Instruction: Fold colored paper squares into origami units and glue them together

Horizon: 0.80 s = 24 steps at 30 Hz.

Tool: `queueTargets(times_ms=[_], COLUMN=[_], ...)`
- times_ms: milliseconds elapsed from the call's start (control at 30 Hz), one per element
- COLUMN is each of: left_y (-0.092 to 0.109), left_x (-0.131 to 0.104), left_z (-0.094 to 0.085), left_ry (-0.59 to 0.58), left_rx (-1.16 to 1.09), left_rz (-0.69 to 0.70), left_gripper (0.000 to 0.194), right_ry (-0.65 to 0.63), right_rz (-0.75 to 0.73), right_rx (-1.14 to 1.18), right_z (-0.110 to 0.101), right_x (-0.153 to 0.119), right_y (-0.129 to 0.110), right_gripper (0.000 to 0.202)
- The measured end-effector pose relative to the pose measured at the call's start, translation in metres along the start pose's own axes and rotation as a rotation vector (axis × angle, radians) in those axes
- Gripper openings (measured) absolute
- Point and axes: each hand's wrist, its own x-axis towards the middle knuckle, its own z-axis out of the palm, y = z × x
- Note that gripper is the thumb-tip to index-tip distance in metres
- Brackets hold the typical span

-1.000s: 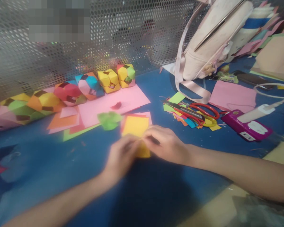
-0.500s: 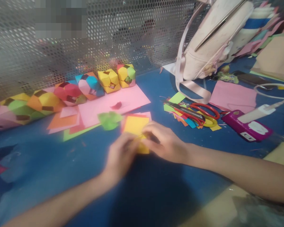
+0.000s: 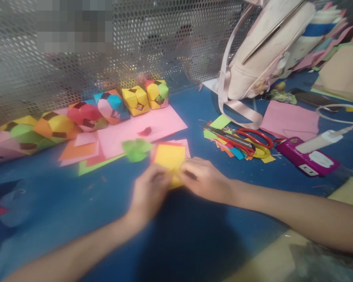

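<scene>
Between my two hands is a small piece of yellow paper (image 3: pixel 175 181), pinched at its sides and blurred. My left hand (image 3: pixel 151 188) is closed on its left side, and the fingertips of my right hand (image 3: pixel 204 178) are closed on its right side. Just beyond lies a stack of square paper sheets (image 3: pixel 170 154) with a yellow one on top and pink edges showing beneath. To the left of that stack sits a folded green paper piece (image 3: pixel 137 149). My fingers hide part of the yellow paper, so its folds cannot be made out.
A row of folded paper balls (image 3: pixel 135 101) lines the perforated metal panel (image 3: pixel 176 43). Pink sheets (image 3: pixel 117 138) lie before them. On the right are scissors (image 3: pixel 238 141) over paper scraps, a purple power bank (image 3: pixel 308 156) with a plugged-in cable, pink paper (image 3: pixel 291 119) and a pale bag (image 3: pixel 253 58).
My right hand has shifted slightly down and right, uncovering more of the yellow sheet on the stack. The yellow paper between my fingers has changed position a little. My left hand stays nearly in place.
</scene>
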Motion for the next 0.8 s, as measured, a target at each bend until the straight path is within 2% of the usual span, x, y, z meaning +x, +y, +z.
queueTargets(times_ms=[133,300,400,567,800], left_y=[0.0018,0.0028,0.004,0.0038,0.0072], left_x=[0.0006,0.0009,0.0012,0.003,0.004], left_z=[0.0013,0.0026,0.0024,0.0009,0.002], left_ry=[-0.047,0.005,-0.018,-0.075,0.005], left_rx=[-0.037,-0.14,-0.133,-0.037,-0.113], left_rz=[-0.039,-0.103,-0.144,-0.077,-0.084], left_gripper=[0.006,0.009,0.013,0.005,0.005], right_ry=[0.013,-0.003,0.032,0.027,0.017], right_rz=[-0.033,-0.022,-0.029,-0.118,-0.09], right_rx=[-0.03,-0.014,-0.027,-0.113,-0.128], right_z=[0.0007,0.0002,0.0006,0.0001,0.0], right_x=[-0.0007,-0.0003,-0.0003,-0.0009,-0.0012], right_y=[0.0002,-0.0012,0.0002,0.0012,-0.0015], right_gripper=[0.021,0.016,0.022,0.021,0.017])
